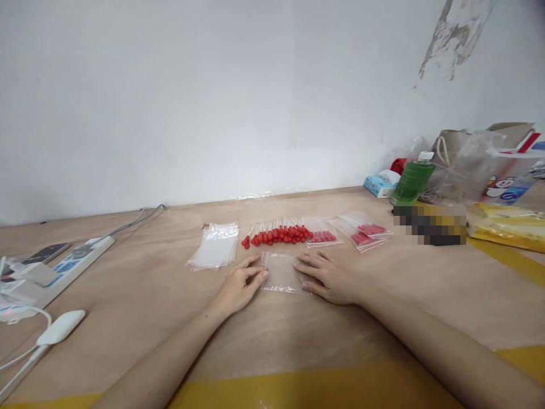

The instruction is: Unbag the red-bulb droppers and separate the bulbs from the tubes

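Observation:
A small clear plastic bag lies flat on the brown table between my two hands. My left hand rests at the bag's left edge, thumb and fingers pinched together on that edge. My right hand lies flat on the bag's right side with its fingers stretched out. Just beyond the bag runs a row of red-tipped sticks. A stack of empty clear bags sits to the left of the row.
Filled bags of red-tipped sticks lie at the right. A green bottle, tissue pack, paper and plastic bags crowd the far right. A power strip, phone and white cable adapter sit left.

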Motion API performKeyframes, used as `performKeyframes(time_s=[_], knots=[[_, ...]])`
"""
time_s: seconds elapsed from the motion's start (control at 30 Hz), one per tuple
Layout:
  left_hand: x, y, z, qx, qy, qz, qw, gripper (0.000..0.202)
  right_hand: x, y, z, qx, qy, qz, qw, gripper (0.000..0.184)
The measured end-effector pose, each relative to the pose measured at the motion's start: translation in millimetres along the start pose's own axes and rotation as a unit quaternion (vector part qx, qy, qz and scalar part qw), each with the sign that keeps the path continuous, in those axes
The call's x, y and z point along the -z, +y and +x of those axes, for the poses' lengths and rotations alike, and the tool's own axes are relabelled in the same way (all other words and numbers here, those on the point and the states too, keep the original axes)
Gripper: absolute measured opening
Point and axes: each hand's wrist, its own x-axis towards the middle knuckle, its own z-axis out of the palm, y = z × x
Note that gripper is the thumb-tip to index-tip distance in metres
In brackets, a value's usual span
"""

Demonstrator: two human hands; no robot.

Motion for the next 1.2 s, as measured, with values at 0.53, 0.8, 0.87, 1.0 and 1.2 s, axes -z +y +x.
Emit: performKeyframes(time_s=[0.53,0.8,0.87,1.0,1.2], knots=[[72.7,-50.7,21.3,0.037,0.127,0.099,0.986,0.021,0.2,23.3,-0.3,-0.092,0.186,-0.046,0.977,0.025],[106.8,-99.7,48.8,0.059,0.195,0.322,0.924,0.023,-2.0,60.1,-2.9,-0.174,0.193,-0.111,0.959,0.029],[89.2,-97.0,48.5,0.080,0.211,0.351,0.909,0.029,-4.9,68.0,-2.6,-0.179,0.190,-0.123,0.957,0.031],[51.4,-91.8,37.8,0.155,0.058,0.289,0.943,0.048,-8.7,83.4,0.1,-0.171,0.185,-0.132,0.959,0.029],[33.8,-97.8,28.6,0.192,-0.002,0.247,0.950,0.055,-6.2,91.5,0.2,-0.188,0.203,-0.133,0.952,0.026]])
